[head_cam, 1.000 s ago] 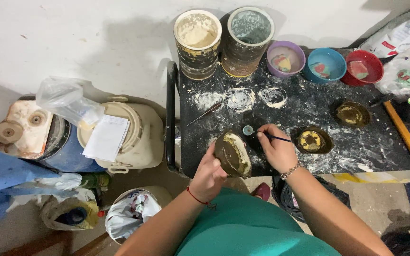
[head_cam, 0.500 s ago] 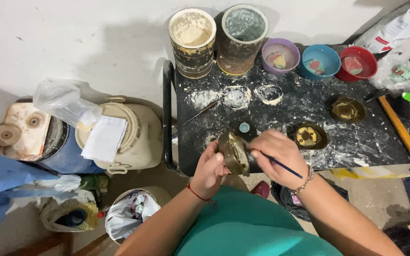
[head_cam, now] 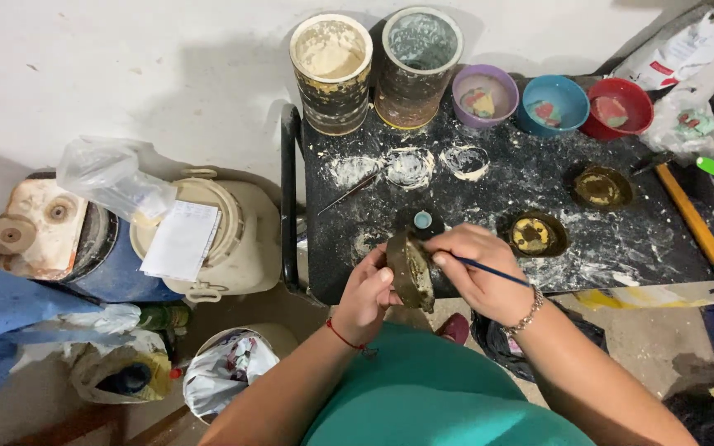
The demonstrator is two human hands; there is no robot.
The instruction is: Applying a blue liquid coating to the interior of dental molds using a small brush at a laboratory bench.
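**Painting a small round mould held on edge**

Head view: the left hand [head_cam: 367, 296] has its fingers clasped around a round brown mould [head_cam: 411, 269], holding it just above the near edge of the black table [head_cam: 489, 177]; the right hand [head_cam: 479, 272] pinches a thin blue-handled brush [head_cam: 493, 271], its tip hidden at the mould; the step in hand looks like coating the mould's face; next, I judge, calls for turning the disc steadily while the brush follows; the mould stands tilted on its rim, face toward the right hand, long axis running roughly away from the person; a similar dish [head_cam: 535, 234] lies nearby.
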